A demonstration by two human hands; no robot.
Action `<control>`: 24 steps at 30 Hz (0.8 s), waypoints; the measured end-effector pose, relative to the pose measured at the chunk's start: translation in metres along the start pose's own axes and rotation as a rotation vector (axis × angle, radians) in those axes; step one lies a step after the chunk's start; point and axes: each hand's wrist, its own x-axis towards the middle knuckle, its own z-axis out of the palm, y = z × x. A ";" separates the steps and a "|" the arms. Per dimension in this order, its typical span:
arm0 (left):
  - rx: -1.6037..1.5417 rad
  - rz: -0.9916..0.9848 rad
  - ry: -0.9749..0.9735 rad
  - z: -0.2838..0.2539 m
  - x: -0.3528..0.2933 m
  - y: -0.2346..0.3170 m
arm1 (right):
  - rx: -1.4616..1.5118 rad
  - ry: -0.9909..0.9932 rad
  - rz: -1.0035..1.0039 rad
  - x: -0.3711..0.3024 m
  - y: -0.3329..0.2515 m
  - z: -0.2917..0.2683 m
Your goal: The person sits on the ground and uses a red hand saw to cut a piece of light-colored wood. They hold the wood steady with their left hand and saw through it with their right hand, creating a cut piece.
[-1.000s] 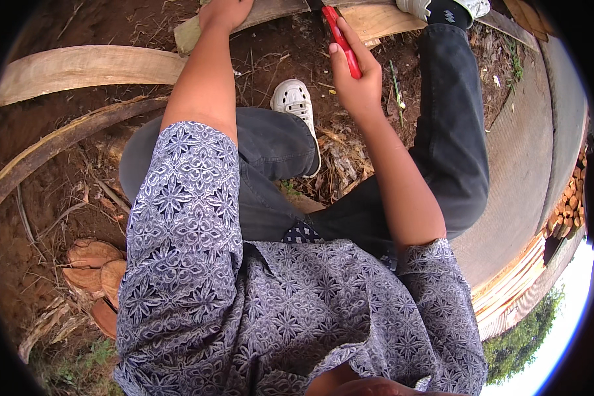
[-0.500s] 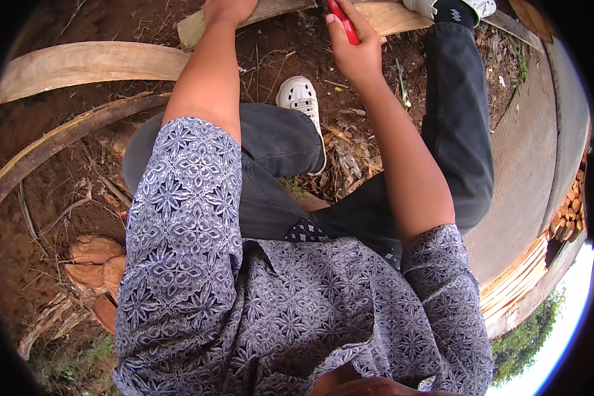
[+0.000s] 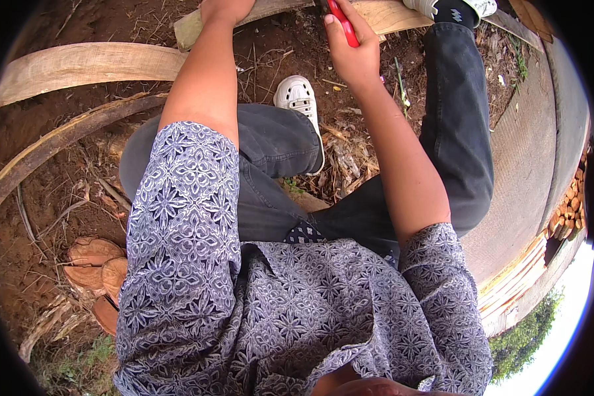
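Note:
My right hand (image 3: 354, 53) is closed around the red handle of a tool (image 3: 347, 25), at the top of the view. A dark part of the tool runs past the upper edge, so its kind does not show. Behind it lies a pale wooden board (image 3: 396, 17), which stretches left across the ground. My left hand (image 3: 228, 9) is over the left part of that board, cut off by the upper edge. Its fingers are out of sight, so whether it grips the board cannot be told.
Two long wood strips, one pale (image 3: 86, 64) and one bark-edged (image 3: 59, 137), lie on the soil at left. Round wood pieces (image 3: 96, 264) sit lower left. My white clog (image 3: 298, 96) rests between my arms. Grey sheeting (image 3: 525, 152) and stacked wood (image 3: 567, 211) are at right.
Both arms have shifted very slightly left in the view. My right hand keeps its hold on the red-handled tool.

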 end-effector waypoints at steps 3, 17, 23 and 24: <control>0.005 -0.001 -0.015 -0.001 0.001 -0.002 | -0.117 0.032 0.013 -0.004 0.008 -0.005; 0.046 0.037 0.084 -0.009 0.002 -0.006 | -0.209 -0.024 0.083 -0.029 -0.035 -0.004; 0.013 0.002 0.055 -0.007 -0.002 -0.008 | -0.155 -0.174 -0.093 -0.017 -0.024 0.000; 0.005 -0.002 0.058 -0.007 -0.003 -0.007 | -0.151 -0.234 0.036 -0.017 -0.027 -0.006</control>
